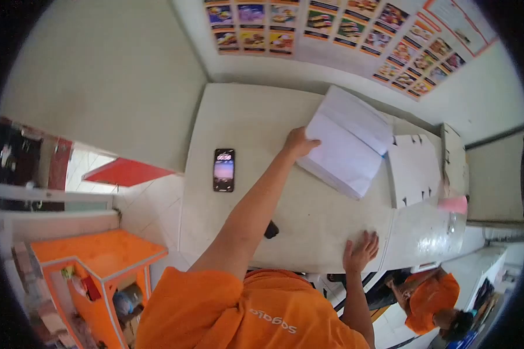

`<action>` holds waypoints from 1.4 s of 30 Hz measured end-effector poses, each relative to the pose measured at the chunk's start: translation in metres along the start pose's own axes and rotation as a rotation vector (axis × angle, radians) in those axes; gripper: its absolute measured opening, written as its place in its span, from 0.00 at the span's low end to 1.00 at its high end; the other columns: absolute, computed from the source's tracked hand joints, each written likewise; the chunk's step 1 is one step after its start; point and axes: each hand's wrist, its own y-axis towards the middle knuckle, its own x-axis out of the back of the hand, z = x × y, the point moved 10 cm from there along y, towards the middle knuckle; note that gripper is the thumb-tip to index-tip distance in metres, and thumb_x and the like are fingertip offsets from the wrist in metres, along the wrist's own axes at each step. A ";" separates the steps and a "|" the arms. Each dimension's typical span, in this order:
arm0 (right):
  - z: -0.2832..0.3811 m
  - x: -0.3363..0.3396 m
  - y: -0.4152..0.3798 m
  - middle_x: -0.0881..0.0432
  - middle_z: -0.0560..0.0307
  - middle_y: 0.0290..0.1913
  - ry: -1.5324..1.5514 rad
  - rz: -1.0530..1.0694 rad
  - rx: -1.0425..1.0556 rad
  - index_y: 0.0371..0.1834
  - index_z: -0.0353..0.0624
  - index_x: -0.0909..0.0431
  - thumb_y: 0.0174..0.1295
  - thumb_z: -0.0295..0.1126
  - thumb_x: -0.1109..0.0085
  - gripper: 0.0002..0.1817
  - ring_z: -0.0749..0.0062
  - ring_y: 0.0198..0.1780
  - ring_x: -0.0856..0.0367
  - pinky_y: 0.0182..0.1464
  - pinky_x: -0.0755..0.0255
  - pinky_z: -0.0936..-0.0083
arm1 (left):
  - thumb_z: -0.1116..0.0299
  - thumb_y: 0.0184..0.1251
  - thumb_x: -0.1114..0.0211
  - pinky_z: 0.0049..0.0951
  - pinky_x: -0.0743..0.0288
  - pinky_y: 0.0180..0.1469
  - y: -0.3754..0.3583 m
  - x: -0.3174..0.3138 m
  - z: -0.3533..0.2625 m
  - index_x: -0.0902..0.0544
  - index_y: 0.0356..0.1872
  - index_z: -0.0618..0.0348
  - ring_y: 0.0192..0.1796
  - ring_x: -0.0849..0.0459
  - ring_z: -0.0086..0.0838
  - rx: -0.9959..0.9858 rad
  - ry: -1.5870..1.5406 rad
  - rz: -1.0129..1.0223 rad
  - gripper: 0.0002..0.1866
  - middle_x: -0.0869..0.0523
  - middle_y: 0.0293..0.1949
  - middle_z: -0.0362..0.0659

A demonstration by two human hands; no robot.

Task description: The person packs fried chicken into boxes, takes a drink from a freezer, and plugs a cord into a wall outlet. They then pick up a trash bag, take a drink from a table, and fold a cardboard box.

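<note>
A thick stack of white paper [349,145] lies slanted on the white table [262,110], with a fold or step across its upper part. My left hand [300,144] grips its left edge, thumb on top and the other fingers mostly hidden. Close to the table's front edge, my right hand [362,253] rests on the surface with its fingers apart, holding nothing. A phone [224,170] with a lit screen lies left of my left forearm. Partly hidden by that forearm is a small black object [271,230] whose kind I cannot make out.
Flat white cardboard boxes [414,171] sit right of the paper, beside a pink item [453,204]. Picture menus [355,29] hang on the wall behind. An orange stand [99,256] is at lower left. Another person in orange [434,299] is at lower right.
</note>
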 end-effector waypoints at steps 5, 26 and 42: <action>-0.006 0.006 -0.002 0.44 0.42 0.80 0.047 -0.004 -0.043 0.74 0.46 0.35 0.64 0.56 0.41 0.39 0.42 0.82 0.52 0.78 0.60 0.38 | 0.63 0.66 0.30 0.39 0.26 0.64 -0.045 -0.012 0.004 0.24 0.64 0.64 0.61 0.17 0.45 -0.072 -0.158 -0.123 0.28 0.15 0.59 0.56; -0.020 0.020 -0.014 0.39 0.39 0.77 0.247 -0.185 0.026 0.64 0.40 0.27 0.68 0.51 0.43 0.30 0.43 0.79 0.46 0.76 0.56 0.36 | 0.61 0.73 0.35 0.46 0.15 0.53 -0.178 0.008 -0.073 0.43 0.76 0.48 0.58 0.15 0.53 0.057 -0.776 0.020 0.35 0.27 0.68 0.57; -0.116 0.020 -0.002 0.38 0.46 0.78 0.243 0.053 0.004 0.67 0.52 0.26 0.62 0.58 0.38 0.34 0.51 0.79 0.44 0.72 0.52 0.33 | 0.39 0.62 0.32 0.77 0.46 0.66 -0.216 -0.124 -0.108 0.21 0.60 0.54 0.77 0.50 0.60 -0.107 0.897 -0.140 0.34 0.43 0.74 0.61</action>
